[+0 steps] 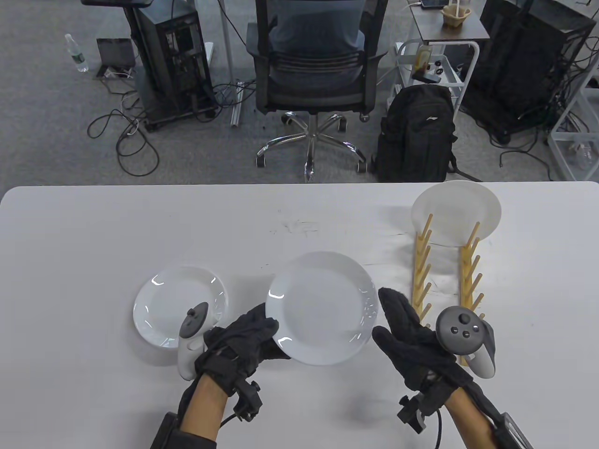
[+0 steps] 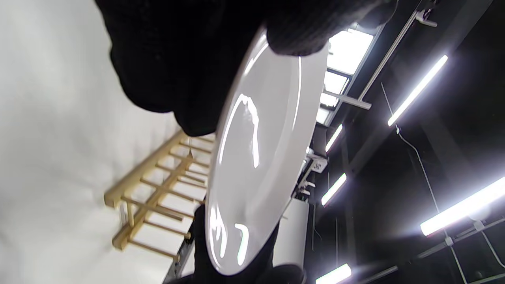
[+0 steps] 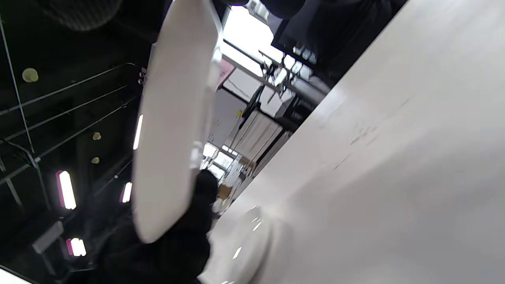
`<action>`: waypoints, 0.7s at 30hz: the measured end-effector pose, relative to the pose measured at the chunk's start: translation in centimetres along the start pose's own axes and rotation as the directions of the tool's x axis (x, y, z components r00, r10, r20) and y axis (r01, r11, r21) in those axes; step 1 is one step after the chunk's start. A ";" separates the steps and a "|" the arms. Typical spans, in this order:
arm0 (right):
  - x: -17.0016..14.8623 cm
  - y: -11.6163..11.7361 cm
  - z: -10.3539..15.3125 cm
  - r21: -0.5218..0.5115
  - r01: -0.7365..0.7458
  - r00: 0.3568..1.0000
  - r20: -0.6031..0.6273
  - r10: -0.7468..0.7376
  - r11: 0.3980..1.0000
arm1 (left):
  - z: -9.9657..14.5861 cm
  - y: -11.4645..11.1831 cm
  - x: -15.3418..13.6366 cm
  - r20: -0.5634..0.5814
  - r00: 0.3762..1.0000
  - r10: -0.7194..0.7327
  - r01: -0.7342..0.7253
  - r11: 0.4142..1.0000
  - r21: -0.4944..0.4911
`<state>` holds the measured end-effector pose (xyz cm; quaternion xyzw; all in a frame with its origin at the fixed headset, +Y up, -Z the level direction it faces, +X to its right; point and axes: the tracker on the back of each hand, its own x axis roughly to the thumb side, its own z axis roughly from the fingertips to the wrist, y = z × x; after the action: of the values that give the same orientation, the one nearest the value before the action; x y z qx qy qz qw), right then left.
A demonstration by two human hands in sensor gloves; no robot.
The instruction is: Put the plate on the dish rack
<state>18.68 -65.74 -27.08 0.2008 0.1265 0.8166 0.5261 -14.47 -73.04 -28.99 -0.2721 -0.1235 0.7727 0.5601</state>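
- The left hand [image 1: 238,346] holds the large round white ceramic plate [image 1: 323,306] by its near-left rim, lifted above the near middle of the white counter [image 1: 93,234].
- The right hand [image 1: 412,336] is spread wide beside the plate's right rim; contact I cannot tell.
- The wooden peg dish rack [image 1: 444,271] stands at the right, with one white plate [image 1: 456,210] in its far slot.
- Risk: a one-sided hold may let the glossy plate slip, or its rim may strike a peg.
- A smaller white plate [image 1: 178,304] lies at the near left.

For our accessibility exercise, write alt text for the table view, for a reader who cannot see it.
Two gloved hands lift a white plate above a white table: the left hand grips its near-left rim, the right hand is at its right edge. A smaller plate lies left; a wooden dish rack on the right already holds one plate.
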 end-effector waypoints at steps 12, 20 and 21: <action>-5.4 -3.4 -0.4 -0.255 0.721 0.573 -0.305 -0.761 0.645 | 1.8 -0.3 3.2 -0.125 0.682 -0.721 0.721 0.632 0.284; -1.0 -18.7 -1.0 -0.659 0.317 0.832 -0.152 -0.534 0.682 | 3.1 2.4 5.0 -0.399 0.054 -0.915 0.943 -0.085 0.323; -0.3 -20.2 -1.2 -0.698 0.212 0.879 -0.171 -0.446 0.684 | 3.2 2.6 5.0 -0.401 0.067 -0.914 0.943 -0.073 0.325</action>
<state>34.57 -57.66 -36.60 -0.1630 -0.0502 0.7192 0.6735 -19.50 -68.90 -29.03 0.0270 -0.0483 0.1688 0.9841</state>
